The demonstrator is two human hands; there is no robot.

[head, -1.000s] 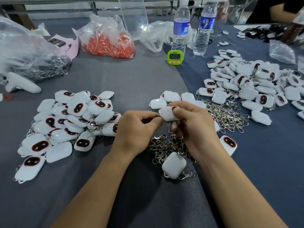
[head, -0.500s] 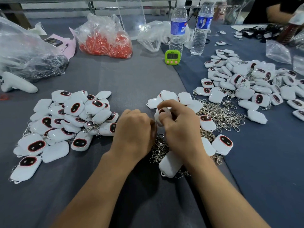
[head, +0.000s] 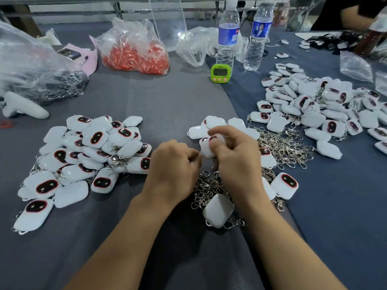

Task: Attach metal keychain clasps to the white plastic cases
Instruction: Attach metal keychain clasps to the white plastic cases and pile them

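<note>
My right hand (head: 236, 160) grips a white plastic case (head: 206, 148) just above the table's middle. My left hand (head: 174, 164) is curled tight against the case's left edge, its fingertips pinching something small there; a glint of metal shows, the clasp itself is mostly hidden. Loose metal clasps (head: 206, 187) lie in a heap under and between my hands, with another white case (head: 217, 210) on top near my right wrist. More clasps (head: 282, 147) spread to the right.
A pile of white cases (head: 88, 155) lies at left, a bigger one (head: 318, 105) at right. Behind stand two water bottles (head: 227, 38), a green timer (head: 220, 73), a bag of red parts (head: 134, 53) and a bag of chains (head: 41, 80). Another person's arm (head: 354, 15) shows at far right.
My hands have drawn closer together and lower toward the clasp heap. The case has turned in my right hand, and my left fingers have curled in against it.
</note>
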